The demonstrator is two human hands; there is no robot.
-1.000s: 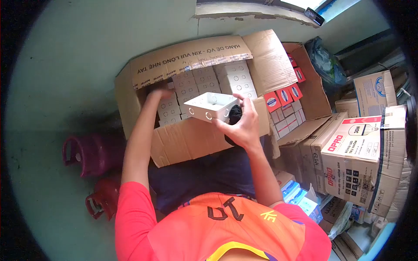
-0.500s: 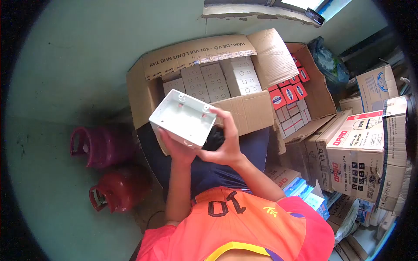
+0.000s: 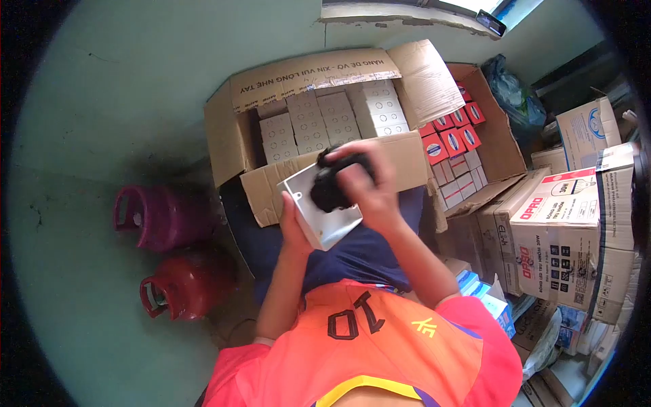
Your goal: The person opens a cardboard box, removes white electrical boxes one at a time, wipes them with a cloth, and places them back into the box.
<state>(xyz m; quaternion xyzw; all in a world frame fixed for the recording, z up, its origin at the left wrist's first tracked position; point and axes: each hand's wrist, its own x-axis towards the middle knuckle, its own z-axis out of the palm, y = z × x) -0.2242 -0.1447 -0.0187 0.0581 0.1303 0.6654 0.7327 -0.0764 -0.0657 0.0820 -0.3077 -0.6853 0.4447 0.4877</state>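
My left hand (image 3: 295, 227) grips a white plastic electrical box (image 3: 329, 224) by its left side, thumb near the rim. The box is tilted, its open side facing up toward me. My right hand (image 3: 377, 182), somewhat blurred, is closed around a bunched black cloth (image 3: 329, 190), which reaches into the box and covers much of its inside. Just beyond my hands, an opened cardboard carton (image 3: 373, 163) holds rows of white boxes (image 3: 315, 125) with round knockout marks.
A second carton (image 3: 498, 129) at the right contains red-and-white small boxes (image 3: 453, 142). Stacked cartons (image 3: 553, 237) crowd the right side. Purple (image 3: 169, 217) and red (image 3: 196, 285) gas cylinders stand by the left wall. A phone (image 3: 490, 23) rests on the window ledge.
My right hand has let go of the white box and brought the black cloth up into it. The box has shifted right and tilted, now in my left hand alone.
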